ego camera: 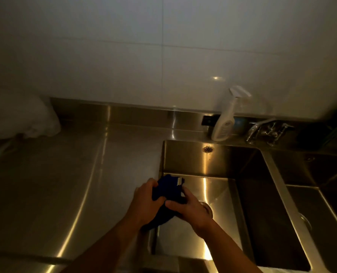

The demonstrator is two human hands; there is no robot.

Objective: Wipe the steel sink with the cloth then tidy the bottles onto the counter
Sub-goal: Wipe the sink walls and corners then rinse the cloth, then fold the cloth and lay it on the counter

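A dark blue cloth (168, 189) is bunched between both my hands, over the left rim of the steel sink (214, 164). My left hand (144, 201) grips its left side and my right hand (189, 209) holds its lower right part. A tail of the cloth hangs down below my hands. A white spray bottle (225, 121) stands upright on the ledge behind the sink, against the wall. The sink drain (208, 210) is partly hidden behind my right hand.
A steel counter (65, 184) stretches to the left of the sink. A white crumpled bag (20, 119) lies at its far left. A tap (262, 129) stands right of the bottle, with a blue round object (240, 125) between them. A second basin (321, 203) lies at the right.
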